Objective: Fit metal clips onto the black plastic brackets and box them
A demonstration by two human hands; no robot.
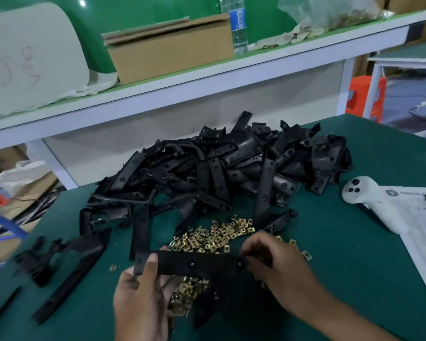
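- Bracket (190,264), a long black strip, is held flat and level above the green table (354,279), just over the scattered brass-coloured clips (221,232), so either end can be reached
- Left hand (143,299) grips its left end, thumb curled over the top, apparently to steady it
- Right hand (268,259) pinches at the right end by a hole; whether a clip sits between the fingers cannot be told
- Pile of brackets (231,168) lies behind, and a cardboard box (172,52) waits on the shelf (207,80)

a green-covered tabletop (354,267) beneath a white-edged shelf (207,77), with an orange stool (364,97) on the grey floor (408,94) beyond.
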